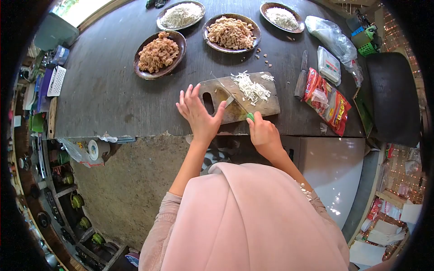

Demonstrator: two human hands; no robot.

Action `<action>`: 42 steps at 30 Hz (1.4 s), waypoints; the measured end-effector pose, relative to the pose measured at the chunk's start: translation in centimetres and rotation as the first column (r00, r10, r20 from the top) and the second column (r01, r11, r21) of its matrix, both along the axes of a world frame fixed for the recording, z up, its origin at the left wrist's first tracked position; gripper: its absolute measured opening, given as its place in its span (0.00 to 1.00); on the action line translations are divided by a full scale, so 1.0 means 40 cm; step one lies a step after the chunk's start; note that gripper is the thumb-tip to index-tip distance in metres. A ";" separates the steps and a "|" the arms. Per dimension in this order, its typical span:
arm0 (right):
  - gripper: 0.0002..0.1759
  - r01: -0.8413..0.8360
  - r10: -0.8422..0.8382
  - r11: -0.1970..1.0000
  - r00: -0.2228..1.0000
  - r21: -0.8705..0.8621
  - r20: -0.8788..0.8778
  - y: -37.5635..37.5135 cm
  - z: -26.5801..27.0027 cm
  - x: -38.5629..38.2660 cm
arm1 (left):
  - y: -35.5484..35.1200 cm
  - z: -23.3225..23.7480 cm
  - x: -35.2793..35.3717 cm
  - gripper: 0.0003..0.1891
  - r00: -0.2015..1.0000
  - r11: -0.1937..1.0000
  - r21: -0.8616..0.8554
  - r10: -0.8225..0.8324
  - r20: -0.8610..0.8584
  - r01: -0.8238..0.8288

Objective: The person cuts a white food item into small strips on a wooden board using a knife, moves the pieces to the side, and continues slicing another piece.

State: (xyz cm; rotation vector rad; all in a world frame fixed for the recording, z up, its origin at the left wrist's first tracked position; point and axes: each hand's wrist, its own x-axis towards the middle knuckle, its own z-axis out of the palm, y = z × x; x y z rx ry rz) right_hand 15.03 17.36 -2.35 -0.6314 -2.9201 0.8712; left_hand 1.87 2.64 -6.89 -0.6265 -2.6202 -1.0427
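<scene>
A wooden cutting board point(266, 108) lies at the near edge of the dark table point(104, 90), with a heap of white shredded strips point(251, 88) on it. My right hand point(263, 134) grips the green handle of a knife point(231, 95), whose thin blade runs up and left across the board toward the shreds. My left hand point(197, 113) rests flat with fingers spread on the board's left end, over the handle hole. A small white piece lies by my left fingertips near the blade.
Two brown bowls of fried brown pieces point(158, 53) point(231, 32) and two of white shreds point(181, 14) point(282, 17) stand behind the board. A second knife point(301, 77), a red snack packet point(328, 100) and plastic bags point(332, 40) lie to the right. Shelves of clutter run down the left.
</scene>
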 end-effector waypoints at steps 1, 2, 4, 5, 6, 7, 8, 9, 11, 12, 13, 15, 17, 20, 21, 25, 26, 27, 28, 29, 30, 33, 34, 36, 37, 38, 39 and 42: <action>0.15 -0.006 0.006 1.000 1.000 0.000 0.000 0.002 0.003 0.001 | 0.003 0.000 -0.001 0.47 1.000 1.000 0.000 0.006 0.000 -0.006; 0.15 0.004 -0.004 1.000 1.000 -0.001 0.002 0.004 0.011 0.001 | 0.008 0.001 -0.002 0.48 1.000 1.000 -0.024 0.015 -0.024 -0.015; 0.15 0.017 -0.017 1.000 1.000 -0.001 0.010 0.004 0.027 0.002 | 0.010 0.002 0.000 0.49 0.999 0.999 -0.048 0.020 -0.041 -0.022; 0.15 0.008 -0.008 1.000 1.000 0.006 0.022 0.003 0.035 0.001 | 0.010 0.004 0.001 0.50 0.999 0.998 -0.050 0.023 -0.039 -0.025; 0.15 -0.001 0.001 1.000 0.999 0.013 0.032 0.002 0.038 -0.001 | 0.011 0.005 0.000 0.50 0.999 0.998 -0.053 0.026 -0.040 -0.028; 0.15 -0.002 0.001 1.000 0.999 0.013 0.032 0.002 0.037 -0.003 | 0.012 0.006 -0.001 0.50 0.999 0.998 -0.053 0.026 -0.040 -0.028; 0.15 -0.003 0.002 1.000 0.999 0.020 0.049 0.001 0.036 -0.004 | 0.011 0.006 -0.001 0.50 0.999 0.998 -0.051 0.026 -0.036 -0.028; 0.15 -0.003 0.001 1.000 0.998 0.027 0.068 0.000 0.033 -0.004 | 0.010 0.005 0.000 0.50 0.999 0.998 -0.049 0.026 -0.031 -0.027; 0.15 -0.001 -0.002 0.999 0.998 0.041 0.062 -0.004 0.024 -0.006 | 0.010 0.005 -0.001 0.50 0.999 0.999 -0.042 0.022 -0.033 -0.023; 0.15 0.000 -0.003 0.998 0.999 0.056 0.053 -0.006 0.019 -0.006 | 0.009 0.004 0.000 0.50 0.999 0.999 -0.033 0.019 -0.039 -0.020; 0.15 -0.001 -0.002 0.998 0.998 0.055 0.055 -0.006 0.014 -0.004 | 0.009 0.004 0.002 0.50 0.999 0.999 -0.034 0.020 -0.038 -0.021; 0.15 0.013 -0.014 0.998 1.000 0.061 0.018 -0.006 0.008 -0.005 | 0.009 0.004 -0.001 0.49 0.999 0.999 -0.029 0.020 -0.048 -0.022; 0.15 0.005 -0.006 0.998 1.000 0.060 0.018 -0.006 0.018 -0.001 | 0.009 0.007 -0.002 0.49 0.999 0.999 -0.024 0.020 -0.048 -0.021; 0.14 -0.004 0.002 0.998 0.999 0.060 0.032 -0.009 0.020 0.002 | 0.009 0.008 -0.001 0.49 0.999 1.000 -0.013 0.014 -0.048 -0.015; 0.14 -0.008 0.005 0.998 0.999 0.062 0.040 -0.011 0.019 0.002 | 0.010 0.008 -0.001 0.49 0.999 1.000 -0.008 0.011 -0.052 -0.012; 0.14 0.006 -0.008 0.995 1.000 0.098 0.017 -0.016 0.005 -0.005 | 0.009 0.009 0.000 0.49 0.999 1.000 -0.007 0.012 -0.051 -0.012; 0.14 0.006 -0.008 0.995 1.000 0.103 0.024 -0.018 0.007 -0.008 | 0.009 0.009 0.000 0.49 0.999 1.000 -0.010 0.011 -0.047 -0.011; 0.14 0.004 -0.007 0.994 1.000 0.108 0.030 -0.018 0.008 -0.010 | 0.008 0.009 -0.001 0.50 0.999 1.000 -0.013 0.011 -0.043 -0.012; 0.14 0.003 -0.006 0.994 1.000 0.108 0.026 -0.018 0.013 -0.009 | 0.008 0.007 -0.001 0.50 0.999 1.000 -0.013 0.013 -0.047 -0.013; 0.14 -0.006 0.003 0.994 1.000 0.110 0.026 -0.019 0.021 -0.004 | 0.008 0.005 -0.002 0.50 0.999 1.000 -0.013 0.014 -0.040 -0.014; 0.14 -0.013 0.010 0.994 1.000 0.111 0.028 -0.019 0.026 -0.001 | 0.008 0.004 -0.003 0.50 0.999 1.000 -0.013 0.014 -0.031 -0.014; 0.15 -0.017 0.012 0.993 0.999 0.114 0.053 -0.019 0.016 0.003 | 0.008 0.000 -0.002 0.50 0.999 1.000 -0.014 0.014 -0.039 -0.015; 0.15 -0.017 0.011 0.993 0.999 0.116 0.049 -0.018 0.010 0.000 | 0.009 -0.001 -0.003 0.50 0.999 1.000 -0.012 0.014 -0.042 -0.014; 0.15 -0.020 0.017 0.992 1.000 0.125 0.024 -0.018 0.001 -0.004 | 0.008 -0.001 -0.003 0.49 0.999 1.000 -0.007 0.017 -0.051 -0.017; 0.15 -0.017 0.015 0.992 1.000 0.127 0.020 -0.017 0.003 -0.005 | 0.009 -0.001 -0.003 0.49 0.998 1.000 -0.005 0.015 -0.055 -0.015; 0.15 -0.019 0.018 0.992 1.000 0.126 0.008 -0.018 0.006 -0.006 | 0.009 0.001 -0.001 0.49 0.999 1.000 -0.011 0.013 -0.050 -0.014; 0.15 -0.022 0.023 0.992 1.000 0.123 -0.003 -0.019 0.009 -0.008 | 0.008 0.003 -0.001 0.49 0.999 1.000 -0.018 0.013 -0.046 -0.014; 0.15 -0.023 0.016 0.994 0.998 0.107 0.058 -0.018 0.019 0.005 | 0.008 0.005 -0.002 0.49 0.999 1.000 -0.004 0.008 -0.053 -0.009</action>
